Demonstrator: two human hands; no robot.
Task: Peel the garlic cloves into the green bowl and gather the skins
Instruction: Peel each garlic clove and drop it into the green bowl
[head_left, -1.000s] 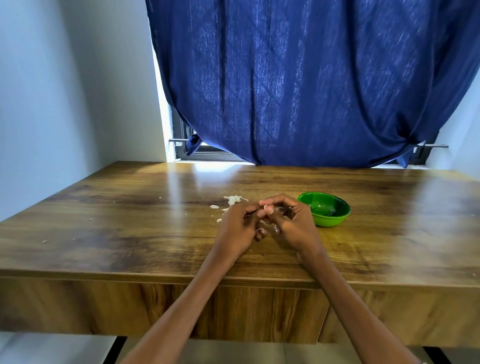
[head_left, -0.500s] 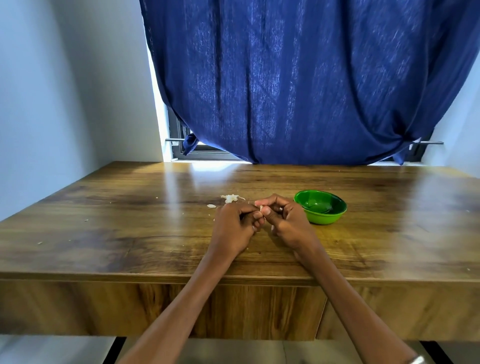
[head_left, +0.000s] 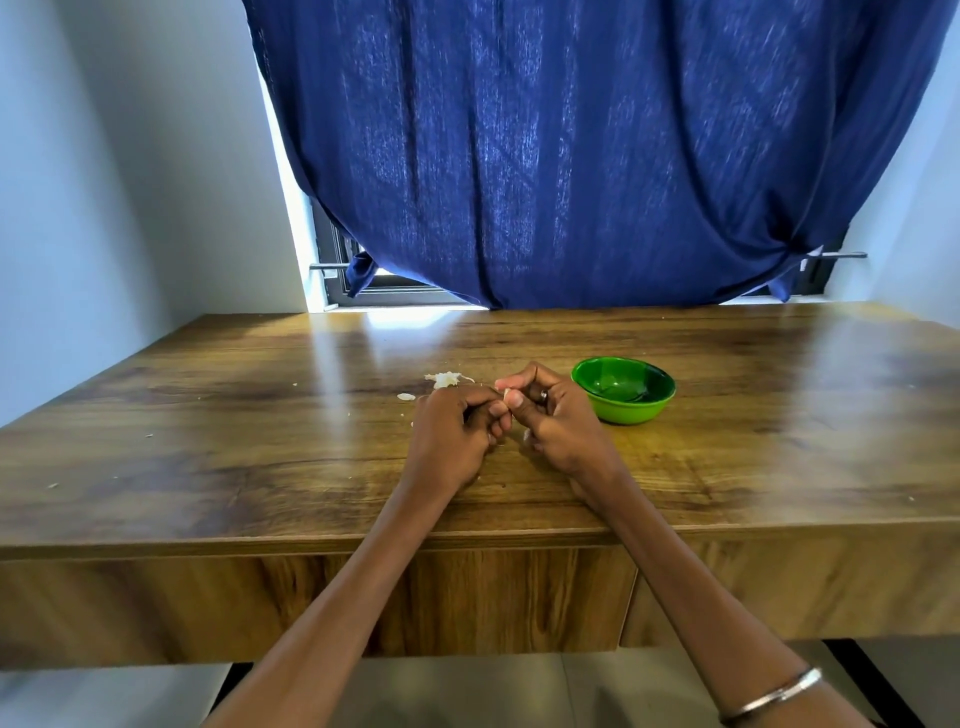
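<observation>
A glossy wooden table (head_left: 208, 441) is set against pale walls (head_left: 104, 182) and a blue curtain (head_left: 597, 156) (daylight at its lower edge). A small pale clove (head_left: 505, 396), mostly hidden, is pinched between the curled left hand (head_left: 457, 436) and right hand (head_left: 558, 421). The bowl (head_left: 623, 395) stands just right of them; skins (head_left: 447, 380) lie behind the left.
</observation>
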